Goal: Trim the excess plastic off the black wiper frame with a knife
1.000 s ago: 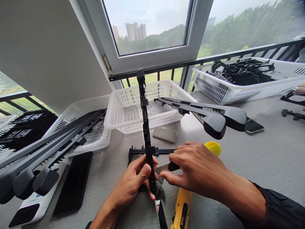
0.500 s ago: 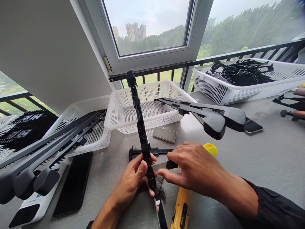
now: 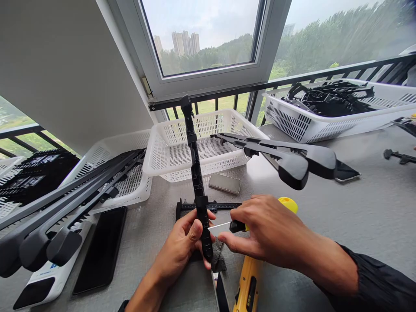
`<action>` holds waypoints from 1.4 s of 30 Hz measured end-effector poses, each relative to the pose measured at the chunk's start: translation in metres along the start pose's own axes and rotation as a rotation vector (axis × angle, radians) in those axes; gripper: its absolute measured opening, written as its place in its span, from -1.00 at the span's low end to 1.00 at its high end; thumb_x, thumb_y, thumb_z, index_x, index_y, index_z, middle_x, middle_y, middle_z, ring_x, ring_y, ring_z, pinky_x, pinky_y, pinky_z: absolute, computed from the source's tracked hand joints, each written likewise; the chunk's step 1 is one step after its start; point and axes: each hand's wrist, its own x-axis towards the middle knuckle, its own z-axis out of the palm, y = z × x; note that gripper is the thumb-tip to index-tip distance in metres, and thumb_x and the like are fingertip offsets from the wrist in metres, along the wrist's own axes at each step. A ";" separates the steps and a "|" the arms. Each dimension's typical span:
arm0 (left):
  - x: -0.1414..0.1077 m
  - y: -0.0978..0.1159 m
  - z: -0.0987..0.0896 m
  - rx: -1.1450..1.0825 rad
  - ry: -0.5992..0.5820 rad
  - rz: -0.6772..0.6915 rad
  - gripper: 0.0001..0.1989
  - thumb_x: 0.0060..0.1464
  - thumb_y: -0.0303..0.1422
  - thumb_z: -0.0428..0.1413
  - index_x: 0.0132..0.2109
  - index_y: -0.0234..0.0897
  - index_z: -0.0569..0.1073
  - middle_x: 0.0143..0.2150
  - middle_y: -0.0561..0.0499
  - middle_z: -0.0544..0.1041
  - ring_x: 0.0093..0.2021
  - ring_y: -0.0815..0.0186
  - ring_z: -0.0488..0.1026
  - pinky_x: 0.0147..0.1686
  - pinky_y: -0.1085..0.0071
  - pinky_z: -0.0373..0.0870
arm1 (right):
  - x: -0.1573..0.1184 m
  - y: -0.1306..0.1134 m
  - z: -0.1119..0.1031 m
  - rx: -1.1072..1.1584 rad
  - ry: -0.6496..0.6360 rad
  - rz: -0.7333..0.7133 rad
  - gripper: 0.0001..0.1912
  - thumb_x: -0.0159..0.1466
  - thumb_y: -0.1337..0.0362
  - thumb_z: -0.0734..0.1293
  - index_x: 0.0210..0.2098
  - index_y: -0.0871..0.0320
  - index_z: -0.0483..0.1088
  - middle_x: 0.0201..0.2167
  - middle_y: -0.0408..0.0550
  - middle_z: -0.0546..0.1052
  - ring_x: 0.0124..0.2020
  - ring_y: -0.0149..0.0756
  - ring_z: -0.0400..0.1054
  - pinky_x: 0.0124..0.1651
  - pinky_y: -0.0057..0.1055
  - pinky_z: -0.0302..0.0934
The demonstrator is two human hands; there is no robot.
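head view: one camera, all lines below from it
left hand (image 3: 183,242): closed around lower end of black strip (image 3: 196,173), thumb on its front face
strip: held near upright, slight lean left at top, bottom end just above tabletop (image 3: 357,216); top end crosses in front of middle basket (image 3: 182,147)
right hand (image 3: 266,232): closed in a pinch on knife (image 3: 232,225), just right of strip
knife: black-and-yellow handle in fingers, thin blade pointing left, tip at or touching strip's right edge, cannot tell which
caliper (image 3: 211,206): flat on tabletop, right behind strip
phone (image 3: 225,183): behind caliper, in front of middle basket
yellow tool (image 3: 247,286): on tabletop below right hand, right of strip
dark phone (image 3: 100,249): well left of strip
far basket (image 3: 325,108): far right of strip, full of black parts
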 end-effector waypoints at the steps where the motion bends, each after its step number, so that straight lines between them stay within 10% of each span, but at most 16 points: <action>1: 0.000 0.000 0.000 0.008 -0.002 0.002 -0.35 0.15 0.20 0.29 0.08 -0.26 0.51 -0.30 0.02 0.58 -0.53 0.37 0.56 -0.56 0.49 0.57 | 0.000 0.000 -0.001 0.000 -0.006 0.003 -0.47 0.34 -0.12 0.47 -0.58 0.13 0.51 -0.63 -0.05 0.57 -0.56 -0.25 0.42 -0.36 -0.28 -0.19; 42: -0.003 0.000 0.001 0.060 0.050 -0.015 -0.31 0.12 0.27 0.26 0.05 -0.25 0.46 -0.33 0.00 0.61 -0.53 0.32 0.60 -0.52 0.48 0.56 | -0.003 -0.007 0.006 -0.088 0.144 -0.015 -0.50 0.35 -0.04 0.48 -0.60 0.11 0.46 -0.63 -0.12 0.57 -0.56 -0.26 0.44 -0.32 -0.27 -0.06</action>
